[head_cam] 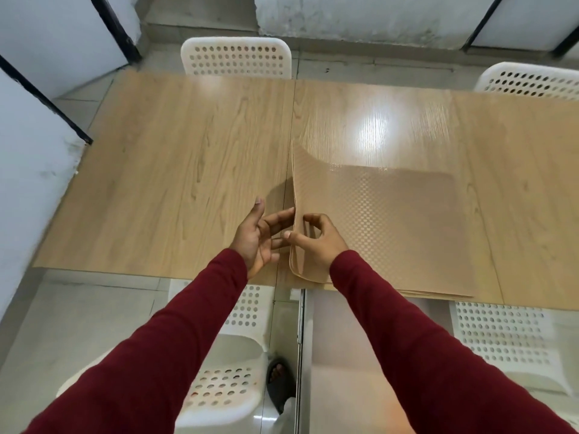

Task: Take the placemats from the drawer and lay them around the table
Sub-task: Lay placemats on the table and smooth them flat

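A stack of tan woven placemats point(391, 227) lies on the light wooden table point(175, 170), near its front edge, right of centre. The stack's left edge is bent upward. My right hand point(316, 242) pinches that lifted edge between thumb and fingers. Just left of the edge, my left hand point(260, 236) has its fingers spread, fingertips touching the underside of the raised mats. Both arms wear dark red sleeves. No drawer is in view.
White perforated chairs stand around the table: one at the far side point(236, 57), one far right point(529, 81), two on the near side point(232, 364) point(501, 336). White wall panels with black frames close the left side point(34, 170). A sandalled foot point(280, 380) shows below.
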